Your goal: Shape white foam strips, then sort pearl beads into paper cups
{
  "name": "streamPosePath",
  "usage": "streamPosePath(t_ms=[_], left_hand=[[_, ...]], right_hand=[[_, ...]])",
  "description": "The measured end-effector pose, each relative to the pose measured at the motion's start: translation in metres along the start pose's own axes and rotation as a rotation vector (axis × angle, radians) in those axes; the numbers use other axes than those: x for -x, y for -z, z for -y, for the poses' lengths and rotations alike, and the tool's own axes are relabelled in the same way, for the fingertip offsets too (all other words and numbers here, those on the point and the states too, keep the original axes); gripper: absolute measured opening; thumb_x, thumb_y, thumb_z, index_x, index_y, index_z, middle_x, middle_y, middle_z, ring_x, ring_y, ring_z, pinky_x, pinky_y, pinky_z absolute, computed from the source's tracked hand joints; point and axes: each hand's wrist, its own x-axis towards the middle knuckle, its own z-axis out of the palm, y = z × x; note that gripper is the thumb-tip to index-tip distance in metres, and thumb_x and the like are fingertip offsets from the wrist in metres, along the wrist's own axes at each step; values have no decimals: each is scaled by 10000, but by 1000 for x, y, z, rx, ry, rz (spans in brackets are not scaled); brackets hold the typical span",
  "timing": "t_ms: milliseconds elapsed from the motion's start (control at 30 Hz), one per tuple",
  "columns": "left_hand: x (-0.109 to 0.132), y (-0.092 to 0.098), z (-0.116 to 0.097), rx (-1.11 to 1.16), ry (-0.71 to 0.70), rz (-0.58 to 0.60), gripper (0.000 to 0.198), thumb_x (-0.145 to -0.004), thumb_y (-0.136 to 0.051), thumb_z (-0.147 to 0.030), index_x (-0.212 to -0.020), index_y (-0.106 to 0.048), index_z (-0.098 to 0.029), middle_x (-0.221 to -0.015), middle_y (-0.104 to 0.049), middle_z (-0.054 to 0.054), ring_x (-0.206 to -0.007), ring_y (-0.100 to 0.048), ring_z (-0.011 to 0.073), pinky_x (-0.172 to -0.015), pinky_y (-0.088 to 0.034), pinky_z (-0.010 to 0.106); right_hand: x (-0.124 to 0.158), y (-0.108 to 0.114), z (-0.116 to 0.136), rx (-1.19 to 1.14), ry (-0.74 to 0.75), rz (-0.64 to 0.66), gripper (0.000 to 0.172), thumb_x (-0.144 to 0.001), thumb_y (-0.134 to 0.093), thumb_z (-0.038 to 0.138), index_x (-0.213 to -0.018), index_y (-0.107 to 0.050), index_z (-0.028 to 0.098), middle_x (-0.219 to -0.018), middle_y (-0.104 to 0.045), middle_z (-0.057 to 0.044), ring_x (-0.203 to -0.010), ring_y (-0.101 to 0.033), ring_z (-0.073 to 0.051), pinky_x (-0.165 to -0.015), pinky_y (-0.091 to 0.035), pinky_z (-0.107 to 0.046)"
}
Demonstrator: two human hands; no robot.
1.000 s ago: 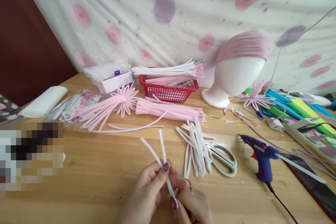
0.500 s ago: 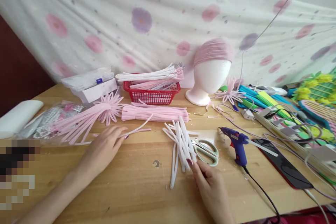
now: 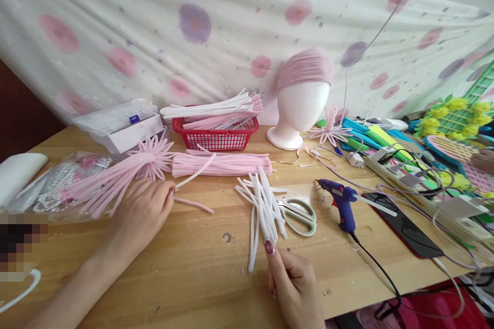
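Observation:
My left hand (image 3: 148, 203) is closed in a pinch on a thin white pipe cleaner (image 3: 198, 169), which slants up to the right. A pink pipe cleaner (image 3: 196, 205) reaches out from beside the same fingers, low over the table. My right hand (image 3: 293, 280) is closed, its thumb pressed at the lower end of a loose bundle of short white pipe cleaners (image 3: 264, 205); its other fingers are partly hidden. Scissors (image 3: 303, 218) lie touching or just beside that bundle. Behind lies a thick bundle of pink pipe cleaners (image 3: 224, 163), with a looped pink flower shape (image 3: 150, 157) at its left.
A blue glue gun (image 3: 341, 198) and a phone (image 3: 405, 226) lie on the right, among cables and a power strip (image 3: 424, 195). At the back stand a red basket (image 3: 216, 139) and a white foam head (image 3: 303, 108). Another person's hand (image 3: 484, 159) shows at the right edge.
The view has shifted slightly. The white pipe cleaner now rises steeper from my left hand, and the pink one tilts downward. Another person's hand has come in at the right edge.

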Motion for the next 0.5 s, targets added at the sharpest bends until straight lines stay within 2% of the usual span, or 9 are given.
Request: streamPosePath(t_ms=[67, 100, 167, 233, 267, 300, 367, 433, 500], left_hand=[[1, 9, -10, 91, 31, -66, 227, -917, -460, -301, -925, -673, -223, -852, -704, 108, -849, -650, 314, -846, -452, 406], [3, 14, -17, 161, 33, -100, 213, -906, -491, -290, -936, -692, -226, -855, -712, 103, -848, -658, 309, -844, -456, 394], [11, 24, -38, 338, 3, -132, 198, -880, -559, -241, -976, -732, -247, -883, -741, 80, -856, -679, 283, -856, -466, 350], [24, 32, -61, 526, -74, -64, 276, -855, -594, -169, -1032, -761, -299, -915, -773, 41, -857, -701, 246, -859, -475, 293], [30, 36, -72, 618, -124, -16, 336, -850, -583, -140, -1059, -769, -325, -924, -786, 26, -851, -710, 237, -849, -483, 275], [35, 39, -82, 697, -128, 22, 375, -852, -557, -125, -1070, -775, -340, -919, -794, 22, -836, -716, 236, -842, -488, 272], [42, 42, -92, 793, -88, 66, 368, -843, -568, -134, -1040, -792, -349, -878, -801, 23, -775, -722, 238, -809, -501, 265], [43, 44, -89, 812, 4, 91, 276, -819, -641, -184, -959, -815, -347, -814, -798, 32, -715, -719, 236, -756, -515, 249], [43, 44, -77, 817, 92, 119, 174, -794, -703, -252, -869, -826, -349, -751, -786, 36, -682, -716, 227, -679, -526, 221]], right_hand=[[1, -9, 7, -96, -55, 43, 577, -965, -475, 535, -496, -411, 204, -466, -414, 29, -469, -397, -106, -512, -303, -262], [2, -15, 10, -173, -95, 51, 538, -945, -515, 550, -543, -475, 194, -493, -432, 32, -487, -402, -107, -514, -304, -257], [3, -25, 15, -386, -165, 73, 419, -886, -605, 581, -783, -638, 176, -580, -492, 35, -505, -401, -101, -488, -303, -235], [4, -34, 17, -632, -195, 112, 462, -848, -657, 592, -1096, -653, 203, -691, -543, 28, -497, -395, -87, -446, -309, -208], [4, -38, 17, -740, -196, 135, 472, -849, -665, 584, -1148, -643, 220, -723, -551, 23, -495, -401, -82, -434, -317, -199], [4, -40, 18, -832, -190, 153, 423, -862, -660, 567, -1110, -663, 224, -732, -550, 18, -499, -415, -80, -432, -328, -193], [3, -40, 18, -977, -164, 139, 314, -896, -643, 518, -889, -692, 208, -712, -528, 17, -513, -441, -77, -449, -351, -186], [1, -35, 18, -1064, -166, 54, 345, -911, -645, 468, -709, -637, 189, -746, -533, 11, -537, -451, -66, -490, -383, -183], [-1, -24, 16, -1123, -200, -11, 358, -902, -666, 444, -668, -594, 183, -805, -559, 3, -560, -456, -61, -515, -405, -176]])
